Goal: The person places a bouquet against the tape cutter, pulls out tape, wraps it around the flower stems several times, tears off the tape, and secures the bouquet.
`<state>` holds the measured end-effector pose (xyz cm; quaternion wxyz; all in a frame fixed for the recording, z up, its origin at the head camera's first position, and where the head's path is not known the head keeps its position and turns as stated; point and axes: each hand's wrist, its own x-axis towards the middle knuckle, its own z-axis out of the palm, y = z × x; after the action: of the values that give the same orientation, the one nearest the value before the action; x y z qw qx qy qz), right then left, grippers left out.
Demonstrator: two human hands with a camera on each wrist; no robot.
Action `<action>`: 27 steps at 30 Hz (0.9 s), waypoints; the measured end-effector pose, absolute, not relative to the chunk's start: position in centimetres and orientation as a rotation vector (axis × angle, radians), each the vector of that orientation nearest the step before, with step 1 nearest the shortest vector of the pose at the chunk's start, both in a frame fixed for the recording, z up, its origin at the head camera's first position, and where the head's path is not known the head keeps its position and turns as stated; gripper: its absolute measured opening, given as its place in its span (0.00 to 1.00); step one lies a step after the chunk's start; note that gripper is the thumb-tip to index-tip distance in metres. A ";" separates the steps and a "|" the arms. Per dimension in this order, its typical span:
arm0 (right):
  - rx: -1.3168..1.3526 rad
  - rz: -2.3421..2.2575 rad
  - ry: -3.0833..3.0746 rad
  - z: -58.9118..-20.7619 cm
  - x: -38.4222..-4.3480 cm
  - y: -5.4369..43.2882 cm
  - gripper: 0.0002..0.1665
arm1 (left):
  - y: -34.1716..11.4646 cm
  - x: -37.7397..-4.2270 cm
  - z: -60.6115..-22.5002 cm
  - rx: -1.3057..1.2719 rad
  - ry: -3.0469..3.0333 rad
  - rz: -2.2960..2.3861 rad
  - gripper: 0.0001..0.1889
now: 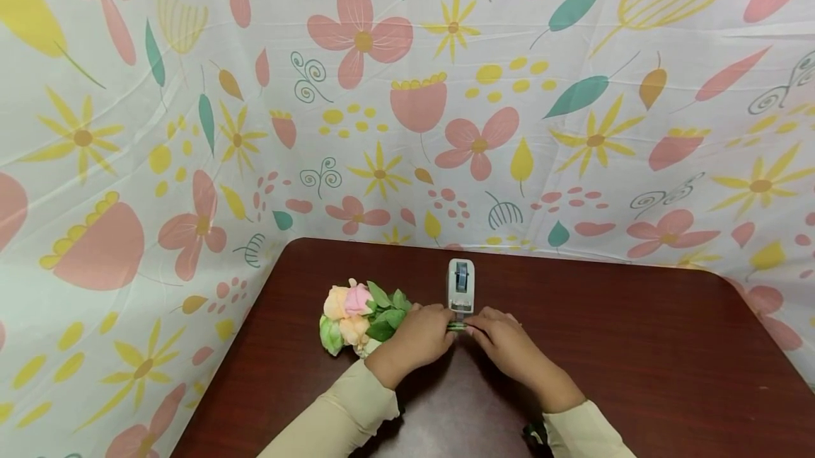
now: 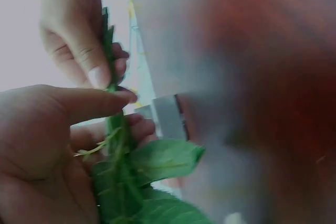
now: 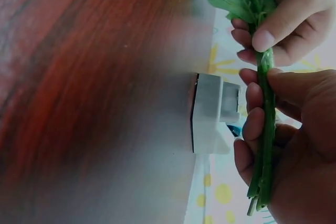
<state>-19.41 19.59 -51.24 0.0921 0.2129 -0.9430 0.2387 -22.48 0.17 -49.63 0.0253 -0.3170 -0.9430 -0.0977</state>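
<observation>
A bouquet of peach, pink and green roses (image 1: 354, 307) lies to the left in the head view, its green leaves (image 1: 385, 316) beside my left hand (image 1: 417, 338). That hand pinches the bundled green stems (image 3: 268, 108) just below the leaves, thumb on one side and fingers on the other. Close by, my right hand (image 1: 509, 348) grips the lower stems, the thumb lying along them and the fingers curled behind. The cut ends poke out past its palm in the right wrist view. A shiny patch shows on the stems between the two thumbs.
A white tape dispenser (image 1: 461, 287) with a roll of tape stands on the dark red-brown table (image 1: 637, 345), just beyond both hands. Behind the table and along its left side hangs a white cloth (image 1: 547, 182) printed with flowers and leaves.
</observation>
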 end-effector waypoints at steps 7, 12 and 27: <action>0.612 0.703 -2.761 -51.5 -19.4 19.5 0.09 | -0.7 -23.7 -48.3 -1.158 -3.002 -0.267 0.08; 0.594 0.675 -2.747 -51.6 -19.4 19.4 0.10 | -1.0 -23.8 -48.1 -1.228 -2.916 -0.240 0.07; 0.677 0.758 -3.004 -49.8 -20.9 19.8 0.16 | -0.9 -23.1 -50.8 -1.104 -2.603 -0.076 0.06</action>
<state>-20.90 19.80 -49.85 -0.0149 0.2135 -0.9471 0.2391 -23.06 -0.91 -50.84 0.1560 -0.3856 -0.9090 -0.0267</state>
